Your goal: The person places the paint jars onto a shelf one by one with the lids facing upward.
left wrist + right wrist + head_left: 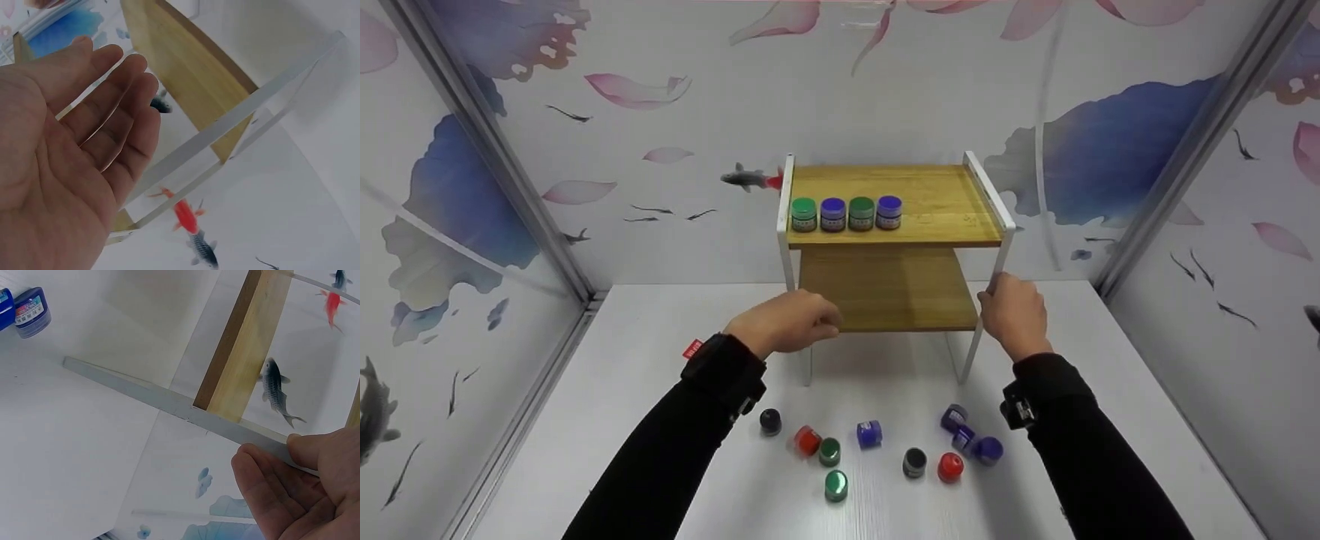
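A small two-tier shelf (pixel 885 292) with wooden boards and a white frame stands at the back of the table. My right hand (pixel 1014 315) pinches its right front leg (pixel 225 424) below the upper board, thumb on one side and fingers on the other. My left hand (pixel 787 321) hovers in front of the lower board, near the left front leg (pixel 225 126); its fingers are loosely bent with nothing between them. Several paint jars with green and purple lids, such as a green-lidded jar (pixel 804 214), stand in a row on the upper board's left front.
On the white table (pixel 675 450) before the shelf lie more jars: a black jar (pixel 770 421), a red jar (pixel 951 467), a green jar (pixel 836 486), a purple jar (pixel 869 433) and others. Printed wall panels (pixel 885 97) enclose the back and sides.
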{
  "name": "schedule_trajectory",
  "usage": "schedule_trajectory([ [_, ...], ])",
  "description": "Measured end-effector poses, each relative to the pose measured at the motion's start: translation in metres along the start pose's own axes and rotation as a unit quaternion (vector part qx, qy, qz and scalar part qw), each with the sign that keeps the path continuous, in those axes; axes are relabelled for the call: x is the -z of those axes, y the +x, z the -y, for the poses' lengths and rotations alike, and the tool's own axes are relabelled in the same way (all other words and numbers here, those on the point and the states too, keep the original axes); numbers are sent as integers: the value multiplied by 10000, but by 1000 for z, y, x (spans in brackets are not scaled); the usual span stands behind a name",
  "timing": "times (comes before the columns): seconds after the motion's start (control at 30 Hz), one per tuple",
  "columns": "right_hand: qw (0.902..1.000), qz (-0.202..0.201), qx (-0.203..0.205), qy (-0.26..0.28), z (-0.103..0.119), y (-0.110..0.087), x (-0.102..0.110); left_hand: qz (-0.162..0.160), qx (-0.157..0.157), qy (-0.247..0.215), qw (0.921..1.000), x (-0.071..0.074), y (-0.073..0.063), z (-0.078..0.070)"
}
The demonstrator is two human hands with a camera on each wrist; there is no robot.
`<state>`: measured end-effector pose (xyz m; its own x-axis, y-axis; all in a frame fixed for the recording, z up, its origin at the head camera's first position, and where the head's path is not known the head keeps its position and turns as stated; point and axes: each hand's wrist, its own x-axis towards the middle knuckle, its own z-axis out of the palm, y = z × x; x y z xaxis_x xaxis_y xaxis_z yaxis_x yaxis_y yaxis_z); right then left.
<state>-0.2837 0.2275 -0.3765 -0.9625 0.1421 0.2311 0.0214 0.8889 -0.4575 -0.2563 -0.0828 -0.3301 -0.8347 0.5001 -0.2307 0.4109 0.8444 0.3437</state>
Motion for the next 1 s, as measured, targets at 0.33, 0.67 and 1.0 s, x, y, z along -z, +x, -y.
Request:
schedule_trajectory([
  [0.33, 10000, 2, 54, -58, 0, -1, 0, 298, 432, -375, 9979, -53, 2, 46],
  [0.67, 9997, 195, -111, -51, 2, -1, 3, 484, 995, -652, 9917, -95, -2, 73],
  [1.0, 9999, 153, -47, -1, 1, -1, 1, 464, 1251, -512, 9897, -126, -7, 85],
])
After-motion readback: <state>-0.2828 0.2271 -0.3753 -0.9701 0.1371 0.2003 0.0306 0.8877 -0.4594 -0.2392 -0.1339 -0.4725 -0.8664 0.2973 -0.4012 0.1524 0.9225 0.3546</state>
